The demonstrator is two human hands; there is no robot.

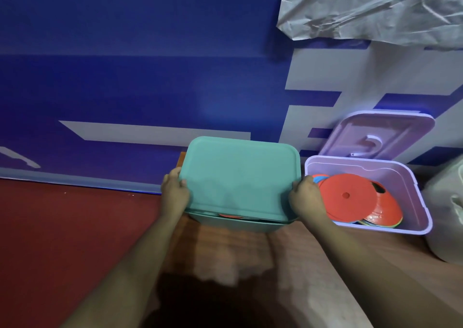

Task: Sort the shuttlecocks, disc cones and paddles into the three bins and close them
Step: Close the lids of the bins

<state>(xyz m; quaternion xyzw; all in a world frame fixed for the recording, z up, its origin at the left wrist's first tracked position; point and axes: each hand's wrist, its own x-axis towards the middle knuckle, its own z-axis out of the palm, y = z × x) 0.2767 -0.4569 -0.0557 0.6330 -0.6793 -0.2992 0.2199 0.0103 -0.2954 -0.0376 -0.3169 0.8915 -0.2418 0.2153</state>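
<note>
A teal lid point(238, 177) lies over the teal bin point(240, 223) in the middle of the view, its front edge still raised a little, with something red showing in the gap. My left hand point(174, 192) grips the lid's left edge and my right hand point(304, 198) grips its right edge. To the right stands an open lilac bin point(411, 202) holding a stack of disc cones point(350, 199), mostly red-orange. The lilac lid point(375, 137) leans upright against the wall behind its bin.
The bins sit on a brown wooden surface point(250, 252) against a blue and white wall. A red floor point(62, 227) lies to the left. A pale bag or wrapped bundle point(448, 215) stands at the right edge, and crumpled grey sheeting point(375, 6) hangs at the top right.
</note>
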